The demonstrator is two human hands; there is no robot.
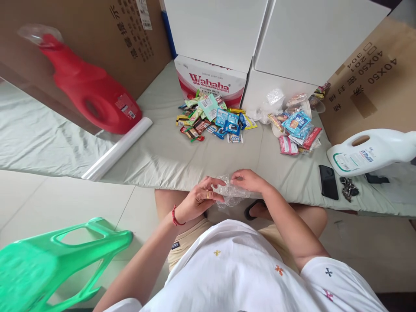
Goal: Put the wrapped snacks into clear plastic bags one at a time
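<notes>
A crumpled clear plastic bag [231, 194] hangs between my two hands at the front edge of the cloth-covered surface. My left hand [205, 193], with a ring and a red cord bracelet, has its curved fingers on the bag's left side. On the upper right side, my right hand [247, 180] pinches the plastic with thumb and fingers bent. Beyond the hands lies a pile of small snack packets [201, 125] in green, brown, blue and yellow wrappers. Farther right is a second heap of packets [297, 125], with crumpled clear plastic [274, 99] beside it.
White boxes [214, 30] stand behind the packets, above a Wahaha carton [211, 84]. On the left are a red jug [94, 93], a plastic roll [118, 147] and a green stool [65, 255]. A white bottle [370, 151], phone [328, 182] and keys [349, 189] lie right.
</notes>
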